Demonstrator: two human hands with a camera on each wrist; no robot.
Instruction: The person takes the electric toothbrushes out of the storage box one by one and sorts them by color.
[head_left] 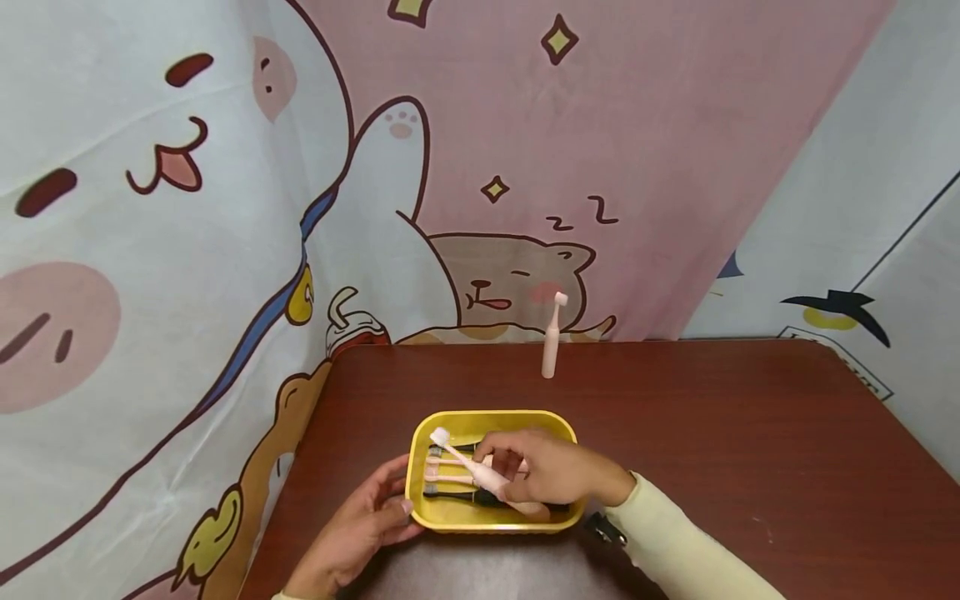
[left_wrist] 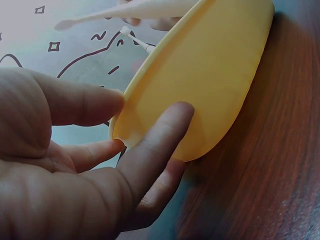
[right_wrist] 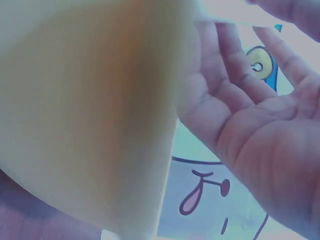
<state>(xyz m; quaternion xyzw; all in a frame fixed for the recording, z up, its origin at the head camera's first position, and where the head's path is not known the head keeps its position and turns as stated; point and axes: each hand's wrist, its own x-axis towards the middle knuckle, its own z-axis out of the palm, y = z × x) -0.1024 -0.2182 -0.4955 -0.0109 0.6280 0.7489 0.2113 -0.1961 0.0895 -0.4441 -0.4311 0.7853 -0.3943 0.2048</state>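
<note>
My right hand (head_left: 555, 467) pinches a pale pink electric toothbrush (head_left: 491, 481) by its handle, with its white head pointing up and left over the yellow tray (head_left: 491, 528). Several more toothbrushes, black and pink, lie side by side inside the tray, partly hidden under that hand. At the left end my left hand (head_left: 367, 521) holds the tray's corner, thumb and fingers against its outer wall (left_wrist: 220, 75). In the right wrist view the tray wall (right_wrist: 90, 125) blurs across the left half, beside the curled fingers (right_wrist: 240, 75).
Another pink toothbrush (head_left: 551, 346) stands upright near the back edge of the dark red wooden table (head_left: 712, 433), beyond the tray. A cartoon-printed cloth (head_left: 637, 125) hangs behind the table and along its left side. A small black object (head_left: 604, 530) shows at the right wrist.
</note>
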